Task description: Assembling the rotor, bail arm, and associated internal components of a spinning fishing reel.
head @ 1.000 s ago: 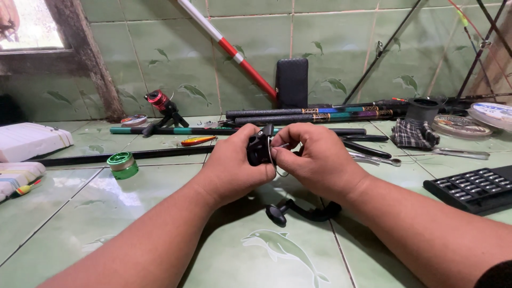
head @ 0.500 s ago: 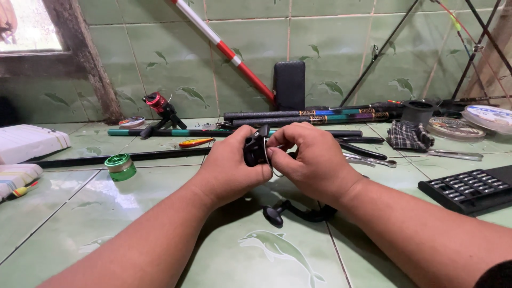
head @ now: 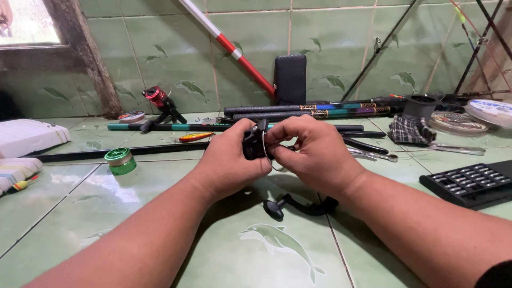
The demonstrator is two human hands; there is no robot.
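My left hand [head: 230, 158] and my right hand [head: 314, 152] are raised just above the green tiled floor, both wrapped around a small black fishing reel body [head: 255, 142]. A thin wire bail loops out below it between my fingers. Much of the reel is hidden by my fingers. On the tiles right under my hands lies a black reel handle with a round knob [head: 298, 205], apart from the reel.
Several fishing rods [head: 298, 112] lie along the wall, with a red reel [head: 157, 98] on a small stand, a green line spool [head: 120, 160], an orange lure [head: 194, 137], pliers [head: 368, 144], a black compartment tray [head: 469, 184], a white box [head: 26, 136] and a checkered cloth [head: 408, 129].
My hands have stayed together on the reel, with only small finger shifts. The view has drifted slightly.
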